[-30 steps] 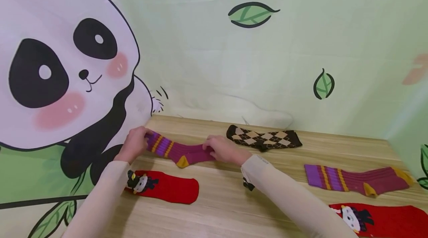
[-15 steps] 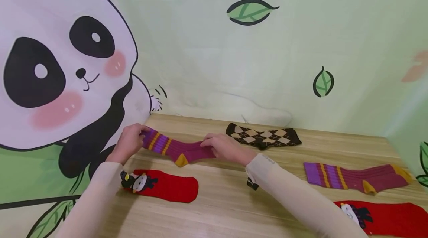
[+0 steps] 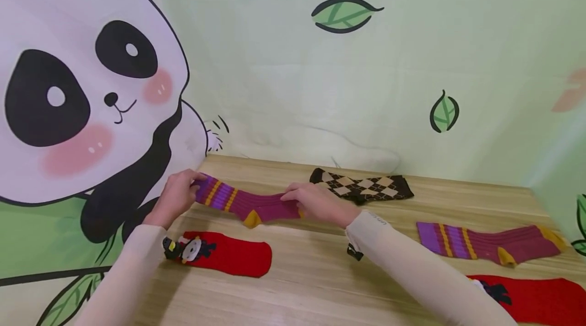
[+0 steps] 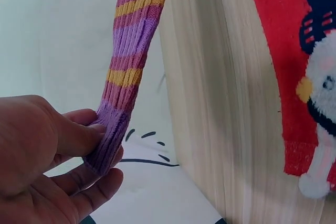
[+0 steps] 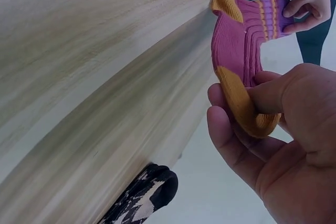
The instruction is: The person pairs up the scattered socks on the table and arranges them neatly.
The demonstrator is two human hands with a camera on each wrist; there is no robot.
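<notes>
A purple, magenta and mustard striped sock (image 3: 267, 207) stretches between both hands at the left back of the table. My left hand (image 3: 175, 196) pinches its purple cuff (image 4: 111, 135) between thumb and fingers. At the other end, my right hand (image 3: 322, 203) pinches the mustard toe (image 5: 241, 100), the thumb lying on top of it and the fingers underneath. The mustard heel (image 3: 252, 219) points toward the front. Just below this sock in the head view lies a red sock (image 3: 233, 255) with a white fluffy animal on it.
A black and tan argyle sock (image 3: 366, 188) lies behind my right hand, near the back wall. At the right are a matching striped sock (image 3: 490, 244) and another red sock (image 3: 545, 298), partly hidden by my right sleeve (image 3: 412, 265). A panda-printed cloth wall (image 3: 137, 112) borders the left.
Both hands shift slightly left with the sock, then my right hand slides back a little to the right along it, so some of the mustard toe shows. The other socks stay put.
</notes>
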